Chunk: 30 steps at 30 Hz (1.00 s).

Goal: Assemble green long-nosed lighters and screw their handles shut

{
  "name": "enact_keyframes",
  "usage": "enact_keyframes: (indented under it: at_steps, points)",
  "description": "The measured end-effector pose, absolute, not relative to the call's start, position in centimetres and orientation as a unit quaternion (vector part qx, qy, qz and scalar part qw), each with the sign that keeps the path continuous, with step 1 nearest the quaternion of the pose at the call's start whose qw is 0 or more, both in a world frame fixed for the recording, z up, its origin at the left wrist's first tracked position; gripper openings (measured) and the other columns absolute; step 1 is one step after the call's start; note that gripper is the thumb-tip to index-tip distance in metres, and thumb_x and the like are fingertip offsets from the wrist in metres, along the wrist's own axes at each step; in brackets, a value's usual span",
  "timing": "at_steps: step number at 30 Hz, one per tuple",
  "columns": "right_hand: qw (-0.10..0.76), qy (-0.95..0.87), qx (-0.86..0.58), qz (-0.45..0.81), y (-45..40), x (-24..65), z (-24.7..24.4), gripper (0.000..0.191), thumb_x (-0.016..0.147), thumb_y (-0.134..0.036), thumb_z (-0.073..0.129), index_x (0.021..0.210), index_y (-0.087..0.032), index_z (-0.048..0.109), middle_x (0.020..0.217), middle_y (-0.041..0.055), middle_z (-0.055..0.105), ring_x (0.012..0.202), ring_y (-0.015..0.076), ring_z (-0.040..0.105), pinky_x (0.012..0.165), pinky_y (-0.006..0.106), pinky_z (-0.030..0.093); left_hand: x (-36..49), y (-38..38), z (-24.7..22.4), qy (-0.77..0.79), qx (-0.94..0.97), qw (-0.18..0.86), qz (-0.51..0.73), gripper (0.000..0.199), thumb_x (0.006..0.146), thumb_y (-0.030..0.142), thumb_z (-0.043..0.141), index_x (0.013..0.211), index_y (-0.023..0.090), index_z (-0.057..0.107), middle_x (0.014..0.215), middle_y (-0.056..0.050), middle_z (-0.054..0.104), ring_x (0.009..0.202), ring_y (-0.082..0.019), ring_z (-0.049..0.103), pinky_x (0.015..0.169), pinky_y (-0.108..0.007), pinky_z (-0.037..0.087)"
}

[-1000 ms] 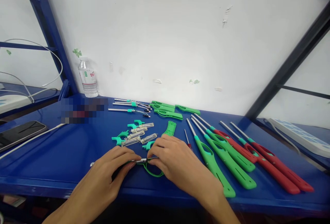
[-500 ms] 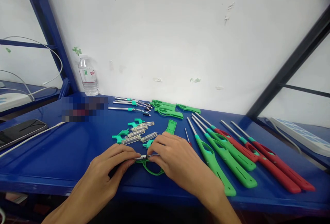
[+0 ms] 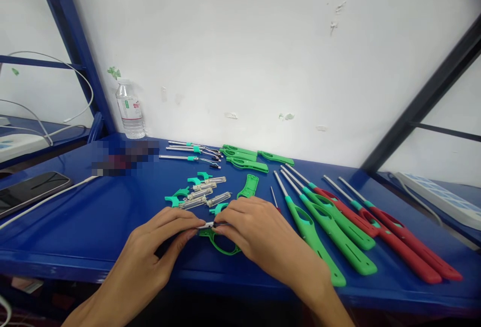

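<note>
My left hand pinches one end of a small metal tube. At the tube's other end, my right hand has its fingertips closed on a dark part. Just beneath both hands lies a green handle shell with a looped guard. Another open green shell piece shows behind my right fingers. Beyond my hands are several clear fuel cartridges and teal pieces. Several metal rods with wires lie farther back, beside green shells.
Finished-looking green lighters and red lighters lie on the right of the blue table. A screwdriver is near my right hand. At the left are a phone, a cable and a water bottle.
Both hands keep their hold on the small tube and have barely moved. The whole view has shifted slightly.
</note>
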State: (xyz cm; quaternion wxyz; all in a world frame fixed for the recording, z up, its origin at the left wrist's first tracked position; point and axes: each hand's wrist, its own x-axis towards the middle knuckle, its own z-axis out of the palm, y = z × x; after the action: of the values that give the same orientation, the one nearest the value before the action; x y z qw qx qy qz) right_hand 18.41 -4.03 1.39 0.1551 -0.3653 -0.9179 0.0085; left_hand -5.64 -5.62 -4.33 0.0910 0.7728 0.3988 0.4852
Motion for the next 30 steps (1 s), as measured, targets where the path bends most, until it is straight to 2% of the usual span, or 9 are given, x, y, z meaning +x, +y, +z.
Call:
enact_keyframes:
  at_steps: [5,13,18,24,30]
  points:
    - [0.159,-0.926,-0.343,-0.010,-3.8,18.6,1.3,0.015,0.116,-0.025,0.066,0.110,-0.021,0.079,0.104,0.0007,0.085,0.096,0.0225,0.078,0.087,0.040,0.050,-5.7,-5.6,-4.4,0.397,0.772,0.100,0.486,0.018,0.107,0.026,0.070,0.108,0.035,0.086,0.104,0.005,0.085,0.094,-0.014,0.082,0.088,-0.017,0.065]
    - [0.161,-0.934,-0.315,-0.051,-3.8,18.8,1.2,0.012,0.114,-0.020,0.069,0.111,-0.020,0.080,0.100,0.0011,0.083,0.093,0.0214,0.074,0.081,0.038,0.044,-5.9,-5.8,-4.7,0.406,0.768,0.108,0.484,0.017,0.108,0.028,0.071,0.110,0.035,0.086,0.107,0.004,0.085,0.097,-0.016,0.082,0.090,-0.020,0.065]
    - [0.160,-0.935,-0.312,-0.054,-3.8,18.9,1.1,0.013,0.114,-0.017,0.068,0.110,-0.020,0.081,0.098,0.0000,0.081,0.089,0.0202,0.070,0.079,0.038,0.042,-6.1,-5.8,-4.7,0.400,0.767,0.107,0.490,0.019,0.107,0.027,0.072,0.111,0.039,0.086,0.107,0.007,0.085,0.096,-0.013,0.082,0.090,-0.017,0.064]
    - [0.165,-0.937,-0.303,-0.055,-3.8,19.2,0.9,0.013,0.114,-0.018,0.067,0.112,-0.020,0.080,0.097,-0.0006,0.078,0.089,0.0205,0.068,0.080,0.039,0.041,-6.1,-5.7,-4.8,0.403,0.766,0.113,0.487,0.019,0.107,0.027,0.071,0.110,0.036,0.088,0.106,0.004,0.086,0.094,-0.015,0.083,0.087,-0.019,0.066]
    - [0.167,-0.937,-0.301,-0.062,-3.8,19.5,0.8,0.013,0.113,-0.013,0.068,0.113,-0.021,0.078,0.099,-0.0005,0.077,0.088,0.0199,0.067,0.080,0.037,0.042,-6.2,-5.6,-4.9,0.400,0.769,0.114,0.486,0.022,0.107,0.024,0.072,0.111,0.038,0.087,0.107,0.007,0.086,0.096,-0.012,0.082,0.089,-0.015,0.063]
